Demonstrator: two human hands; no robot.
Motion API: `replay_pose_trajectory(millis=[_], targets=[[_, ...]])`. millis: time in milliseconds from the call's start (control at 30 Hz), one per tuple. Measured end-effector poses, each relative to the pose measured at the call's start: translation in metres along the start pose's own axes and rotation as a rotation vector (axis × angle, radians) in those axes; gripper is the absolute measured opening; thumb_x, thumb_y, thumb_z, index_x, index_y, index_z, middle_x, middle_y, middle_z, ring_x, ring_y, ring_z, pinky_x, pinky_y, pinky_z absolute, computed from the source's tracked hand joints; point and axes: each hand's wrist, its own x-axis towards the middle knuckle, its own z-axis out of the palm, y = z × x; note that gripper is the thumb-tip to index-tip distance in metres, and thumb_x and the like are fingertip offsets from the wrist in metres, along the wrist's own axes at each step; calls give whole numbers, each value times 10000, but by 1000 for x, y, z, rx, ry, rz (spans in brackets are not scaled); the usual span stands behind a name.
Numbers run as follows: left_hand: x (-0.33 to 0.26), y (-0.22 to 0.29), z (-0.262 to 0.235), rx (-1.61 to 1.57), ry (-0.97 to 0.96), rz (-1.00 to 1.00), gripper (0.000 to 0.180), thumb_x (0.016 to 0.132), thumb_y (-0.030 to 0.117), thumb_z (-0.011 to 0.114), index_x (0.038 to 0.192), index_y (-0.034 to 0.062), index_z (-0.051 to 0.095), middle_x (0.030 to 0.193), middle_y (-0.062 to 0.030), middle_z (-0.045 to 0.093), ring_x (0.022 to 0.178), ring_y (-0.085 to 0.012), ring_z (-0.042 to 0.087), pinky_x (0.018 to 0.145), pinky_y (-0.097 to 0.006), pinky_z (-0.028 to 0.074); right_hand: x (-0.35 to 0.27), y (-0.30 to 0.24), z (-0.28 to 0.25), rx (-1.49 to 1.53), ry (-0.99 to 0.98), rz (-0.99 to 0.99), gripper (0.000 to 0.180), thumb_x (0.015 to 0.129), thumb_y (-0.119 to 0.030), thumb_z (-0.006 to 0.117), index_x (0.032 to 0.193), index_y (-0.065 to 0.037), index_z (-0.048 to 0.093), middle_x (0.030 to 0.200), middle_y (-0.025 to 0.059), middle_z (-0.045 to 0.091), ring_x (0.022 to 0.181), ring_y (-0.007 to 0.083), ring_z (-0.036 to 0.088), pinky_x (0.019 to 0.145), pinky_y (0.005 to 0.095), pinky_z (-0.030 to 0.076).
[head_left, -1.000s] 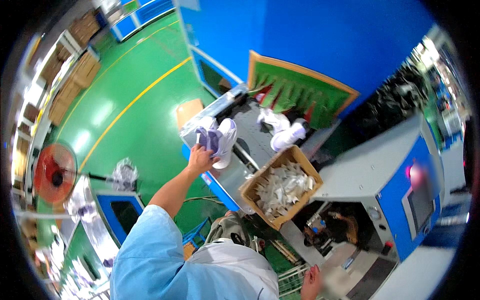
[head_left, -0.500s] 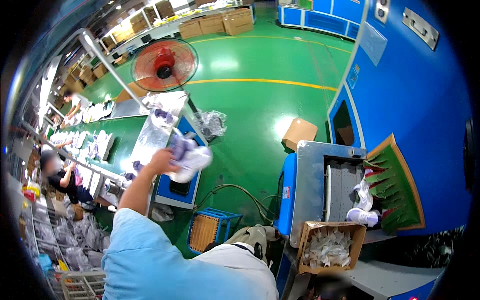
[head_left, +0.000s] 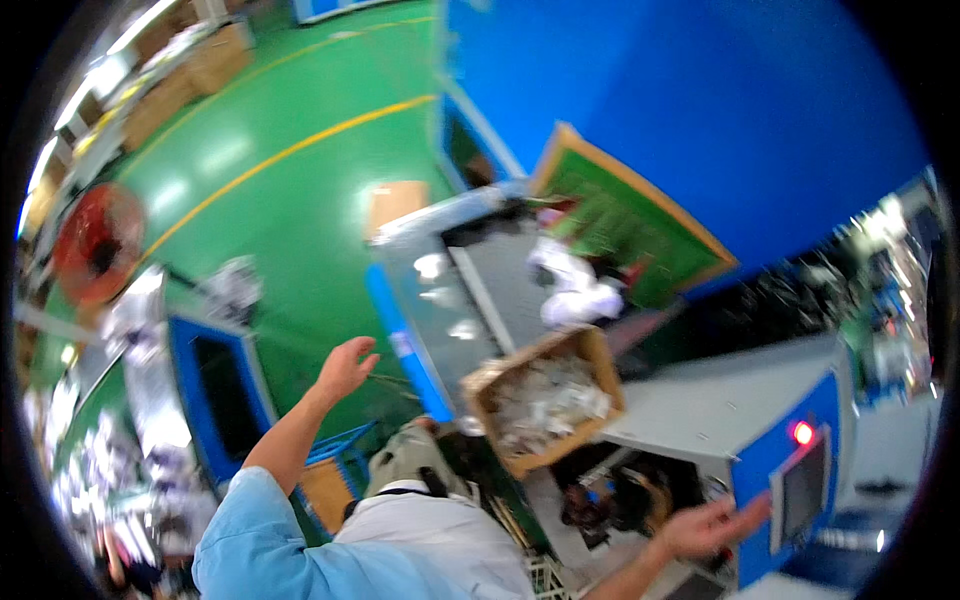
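My left hand [head_left: 347,368] hangs in the air over the green floor, left of the conveyor's metal edge. It holds nothing, and its slightly bent fingers stand apart. Low on the right, my right hand [head_left: 708,527] reaches out with stretched fingers, palm partly up and empty. Its fingertips are close to a dark screen panel [head_left: 800,492]; whether they touch it I cannot tell. White shoes [head_left: 575,292] lie on the grey conveyor [head_left: 515,297] at the machine's mouth, under green curtain strips [head_left: 628,225]. Motion blurs much of the view.
A cardboard box [head_left: 478,400] of crumpled white scraps stands at the conveyor's near end. A blue-framed stool [head_left: 328,490] is beside my legs. Farther left are a blue-sided bench [head_left: 215,385] and a red fan [head_left: 100,243]. A large blue machine [head_left: 690,120] fills the upper right.
My view has swung to the right. My left hand held a white and purple shoe over the bench; now it is empty and nearer the conveyor. My right hand has come into view.
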Motion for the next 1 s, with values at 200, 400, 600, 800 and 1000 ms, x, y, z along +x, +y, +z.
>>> replay_pose_trajectory(millis=[200, 400, 600, 800, 1000], targets=[[194, 175, 259, -285, -381, 241, 756, 728, 316, 786, 1359, 42, 474, 1340, -192, 557, 1194, -323, 565, 1016, -394, 455, 5, 13, 30, -315, 15, -181, 481, 1045, -285, 298, 1312, 61, 499, 1361, 228, 519, 1262, 381, 491, 1007, 481, 359], [229, 285, 340, 196, -298, 401, 728, 593, 290, 888, 1196, 63, 551, 1180, -158, 551, 1156, -362, 526, 995, -433, 461, -14, 27, 24, -413, 5, -200, 559, 1034, -373, 263, 1334, 46, 481, 1335, 240, 530, 1221, 396, 512, 995, 499, 395], [275, 268, 298, 25, -476, 230, 579, 623, 253, 825, 1136, 61, 637, 1082, -160, 644, 1030, -340, 617, 894, -419, 505, -22, 23, 31, -363, -25, -201, 566, 1015, -373, 267, 1380, 27, 433, 1370, 235, 496, 1252, 377, 478, 1039, 512, 353], [219, 240, 173, -627, -875, 129, 523, 713, 270, 834, 1128, 23, 635, 1073, -68, 676, 980, -191, 634, 871, -349, 505, -6, 2, 15, -222, -158, -22, 469, 984, -205, 358, 1352, 82, 400, 1414, 249, 437, 1328, 382, 396, 1098, 539, 282], [17, 220, 124, -1146, -1393, -208, 672, 717, 153, 830, 1305, 10, 538, 1175, -73, 647, 1062, -204, 626, 962, -364, 498, -50, -107, -8, 1054, -342, 600, 965, 791, -236, 712, 1501, 28, 115, 1517, 190, 265, 1406, 334, 273, 1163, 487, 212]])
